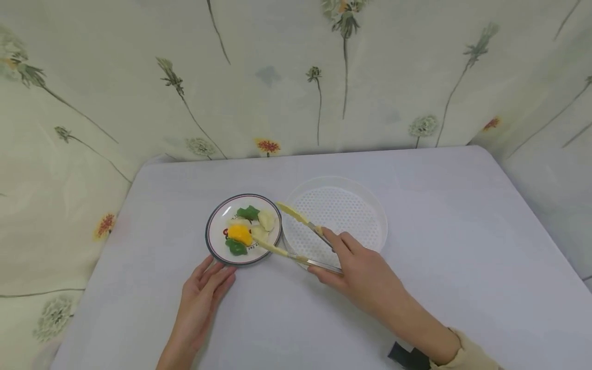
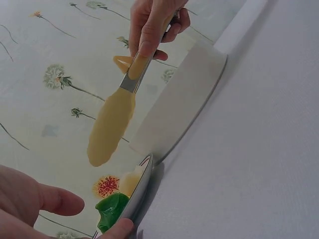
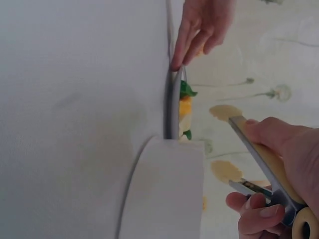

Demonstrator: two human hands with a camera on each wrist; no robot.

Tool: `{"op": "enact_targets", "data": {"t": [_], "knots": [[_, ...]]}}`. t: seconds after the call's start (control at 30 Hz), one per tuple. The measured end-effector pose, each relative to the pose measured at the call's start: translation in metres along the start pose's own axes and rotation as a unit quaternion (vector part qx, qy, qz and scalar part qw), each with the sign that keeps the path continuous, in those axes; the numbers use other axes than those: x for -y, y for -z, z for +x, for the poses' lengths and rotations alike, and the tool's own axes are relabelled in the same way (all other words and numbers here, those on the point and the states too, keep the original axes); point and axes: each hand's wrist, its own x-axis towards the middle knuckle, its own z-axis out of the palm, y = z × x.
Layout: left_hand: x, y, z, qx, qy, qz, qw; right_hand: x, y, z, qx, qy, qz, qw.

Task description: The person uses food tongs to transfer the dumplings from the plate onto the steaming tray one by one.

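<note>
A small dark-rimmed plate (image 1: 214,241) holds green, yellow and pale dumplings (image 1: 245,228). My right hand (image 1: 358,267) grips metal tongs with yellow tips (image 1: 287,231), spread apart around a pale dumpling (image 1: 266,219) at the plate's right side. My left hand (image 1: 203,290) lies flat on the table, fingertips touching the plate's near rim (image 3: 174,84). In the left wrist view one yellow tong tip (image 2: 109,127) hangs above the plate edge (image 2: 137,191). The right wrist view shows the tong handles (image 3: 264,159) in my fingers.
A white perforated round tray (image 1: 365,205) sits right of the plate, under the tongs. The grey table (image 1: 462,246) runs to a floral curtain (image 1: 296,72) at the back and both sides. A dark wrist strap (image 1: 407,355) shows on my right arm.
</note>
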Motion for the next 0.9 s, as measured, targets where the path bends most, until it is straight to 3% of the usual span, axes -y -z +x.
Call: {"op": "enact_targets", "data": {"t": [0.27,0.53,0.9], "knots": [[0.001,0.002,0.0,-0.002,0.0,-0.002,1.0,0.011,-0.007,0.006,0.0,0.058,-0.036,0.998],[0.0,0.001,0.0,-0.003,0.001,-0.004,1.0,0.018,-0.01,0.007,0.012,0.067,-0.069,0.995],[0.002,0.001,0.0,0.002,-0.001,-0.002,1.0,0.032,-0.01,0.011,-0.001,0.098,-0.159,0.982]]}}
